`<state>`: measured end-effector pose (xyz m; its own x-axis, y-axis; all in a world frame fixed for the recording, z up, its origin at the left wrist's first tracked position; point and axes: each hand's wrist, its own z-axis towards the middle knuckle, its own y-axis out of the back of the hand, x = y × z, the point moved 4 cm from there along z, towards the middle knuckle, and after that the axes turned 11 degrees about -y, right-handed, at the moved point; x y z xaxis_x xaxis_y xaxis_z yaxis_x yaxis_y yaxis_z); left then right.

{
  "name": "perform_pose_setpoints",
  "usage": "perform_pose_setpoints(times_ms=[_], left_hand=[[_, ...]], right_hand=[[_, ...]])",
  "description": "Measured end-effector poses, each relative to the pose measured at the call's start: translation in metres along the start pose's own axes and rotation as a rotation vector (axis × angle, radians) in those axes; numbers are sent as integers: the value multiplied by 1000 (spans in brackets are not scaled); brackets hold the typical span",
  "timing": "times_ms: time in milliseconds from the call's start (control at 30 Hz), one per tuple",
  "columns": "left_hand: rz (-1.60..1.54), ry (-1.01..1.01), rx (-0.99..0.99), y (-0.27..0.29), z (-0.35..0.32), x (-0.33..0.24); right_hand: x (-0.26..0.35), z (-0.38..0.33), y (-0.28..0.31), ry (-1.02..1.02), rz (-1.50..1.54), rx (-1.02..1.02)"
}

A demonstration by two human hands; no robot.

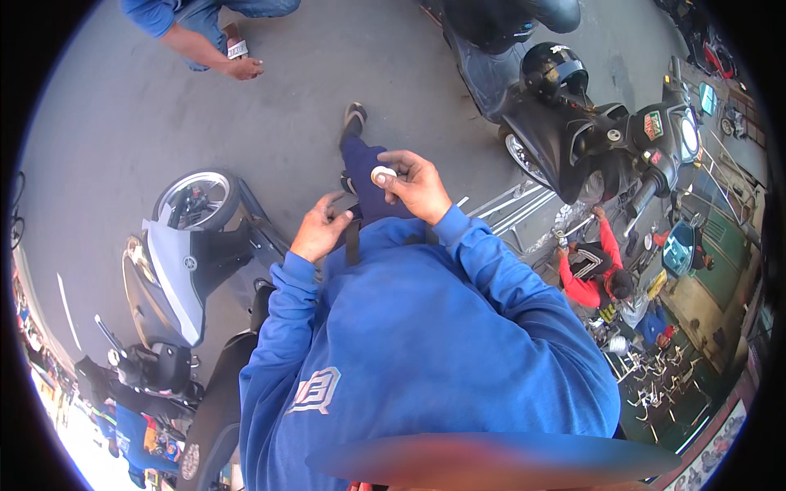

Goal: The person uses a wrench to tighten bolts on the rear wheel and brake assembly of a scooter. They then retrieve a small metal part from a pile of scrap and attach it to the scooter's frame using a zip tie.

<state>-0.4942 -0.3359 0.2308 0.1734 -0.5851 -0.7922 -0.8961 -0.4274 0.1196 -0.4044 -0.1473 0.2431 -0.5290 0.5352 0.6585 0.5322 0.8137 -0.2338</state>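
Note:
In front of my waist, my right hand [419, 192] pinches a small round pale disc, like a cap [382, 174], between thumb and fingers. Its exact kind cannot be made out. A little lower and to the left is my left hand [319, 231], with thumb and forefinger apart and nothing visible between them. Both hands are in front of my blue sweatshirt [434, 319], above my dark trousers [367, 176]. The two hands do not touch each other.
A grey-and-black scooter [176, 270] stands close on my left. On the right is a black scooter [606, 139], with a helmet [555, 72] on it. Metal bars [516, 209] lie near it. A person in red [583, 286] works beyond; another person's hand [243, 69] shows ahead.

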Motion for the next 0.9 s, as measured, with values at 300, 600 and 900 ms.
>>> perform_pose_setpoints(times_ms=[300, 600, 900], left_hand=[[407, 95, -39, 155, 100, 37], [461, 83, 183, 234, 165, 51], [420, 194, 158, 358, 174, 59]], right_hand=[[45, 219, -50, -130, 30, -192], [82, 326, -126, -49, -363, -384], [81, 376, -192, 76, -749, -590]])
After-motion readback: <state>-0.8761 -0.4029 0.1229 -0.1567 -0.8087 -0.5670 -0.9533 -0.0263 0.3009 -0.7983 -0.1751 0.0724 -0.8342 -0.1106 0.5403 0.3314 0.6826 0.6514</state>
